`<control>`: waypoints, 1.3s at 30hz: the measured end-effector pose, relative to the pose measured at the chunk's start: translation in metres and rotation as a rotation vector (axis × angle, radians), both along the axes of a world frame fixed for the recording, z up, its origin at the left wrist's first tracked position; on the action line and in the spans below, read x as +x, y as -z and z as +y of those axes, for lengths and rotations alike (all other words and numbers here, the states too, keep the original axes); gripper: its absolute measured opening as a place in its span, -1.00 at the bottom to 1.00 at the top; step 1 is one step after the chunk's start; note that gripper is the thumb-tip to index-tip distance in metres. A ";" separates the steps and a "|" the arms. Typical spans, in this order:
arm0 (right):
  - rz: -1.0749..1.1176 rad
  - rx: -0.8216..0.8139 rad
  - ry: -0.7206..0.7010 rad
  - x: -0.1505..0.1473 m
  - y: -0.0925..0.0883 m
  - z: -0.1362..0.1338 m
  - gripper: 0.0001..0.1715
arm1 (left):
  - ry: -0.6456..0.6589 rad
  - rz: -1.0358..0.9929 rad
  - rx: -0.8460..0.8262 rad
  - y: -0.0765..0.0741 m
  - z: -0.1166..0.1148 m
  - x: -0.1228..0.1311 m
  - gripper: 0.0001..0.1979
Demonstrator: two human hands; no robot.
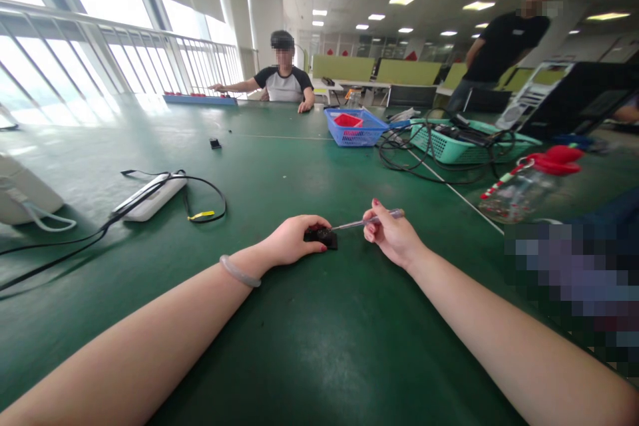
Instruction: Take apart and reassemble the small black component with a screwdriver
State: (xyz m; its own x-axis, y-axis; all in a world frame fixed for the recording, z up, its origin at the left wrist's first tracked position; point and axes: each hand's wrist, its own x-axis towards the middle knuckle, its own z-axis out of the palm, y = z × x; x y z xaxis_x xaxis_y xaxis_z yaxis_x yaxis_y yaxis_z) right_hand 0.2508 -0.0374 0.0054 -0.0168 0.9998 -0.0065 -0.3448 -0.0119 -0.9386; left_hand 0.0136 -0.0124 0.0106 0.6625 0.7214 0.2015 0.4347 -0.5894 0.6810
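Observation:
My left hand (294, 237) is closed around a small black part (329, 239) that rests on the green tabletop, thumb on the near side and fingers on the far side. Its exact kind is too small and covered to tell. In my right hand (394, 236) is a slim screwdriver (352, 223), pinched by the handle. The thin metal shaft points left, and its tip is at the black part's upper right edge; whether it touches cannot be made out. A pale bangle circles my left wrist.
On the green table (299, 359), a white power strip (152, 196) with black cables lies left. A small black piece (215, 144) sits farther off. Beyond are a blue basket (354, 130), a green basket (449, 143) with cables and a red-capped bottle (524, 190). Two people are across the table.

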 end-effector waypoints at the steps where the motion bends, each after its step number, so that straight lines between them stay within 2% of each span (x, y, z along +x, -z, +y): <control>1: 0.001 -0.001 -0.007 0.001 0.000 0.000 -0.54 | 0.000 0.000 -0.005 0.000 0.000 0.000 -0.63; 15: 0.025 0.026 -0.108 -0.004 -0.003 -0.005 -0.43 | -0.002 -0.003 0.008 0.001 0.000 0.000 -0.61; 22: 0.088 -0.032 -0.143 -0.002 -0.002 -0.003 -0.63 | -0.003 0.001 -0.001 0.001 0.001 0.000 -0.62; 28: 0.099 -0.070 -0.109 -0.003 -0.001 -0.002 -0.83 | 0.009 -0.021 -0.022 0.002 0.001 0.000 -0.62; 39: 0.135 -0.112 -0.099 -0.003 0.000 0.000 -0.81 | 0.009 0.006 0.008 0.000 -0.001 0.000 -0.60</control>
